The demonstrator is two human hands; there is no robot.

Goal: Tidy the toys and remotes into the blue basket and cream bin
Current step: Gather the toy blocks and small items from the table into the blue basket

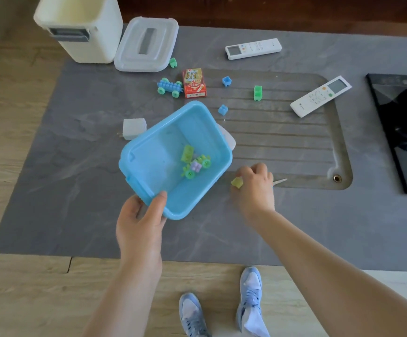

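The left hand [140,221] grips the near corner of the blue basket [153,164], thumb curled over the rim and fingers beneath, holding it tilted above the grey counter [76,166]. Inside the basket lie a yellow-green brick [187,152] and a small green-wheeled toy car [196,167] with a lilac body. The right hand [254,188], just beside the basket's right edge, has its fingers curled down round a yellow brick [237,182], pinching it at the counter surface. Farther back, the cream bin [80,30] stands open at the counter's far left corner, with its pale lid [146,45] lying flat just beside it. Near the lid sit a small green brick [173,62], a blue toy car with green wheels [170,87] and a red card box [194,83], the car touching the box. On the ribbed draining area [282,132] lie two blue bricks [226,81] [223,109] and a green brick [258,93]. Two white remotes rest well apart from the basket: one [253,48] toward the back, the other [320,96] at the right edge of the ribbed area. A white block [134,128] sits just behind the basket.
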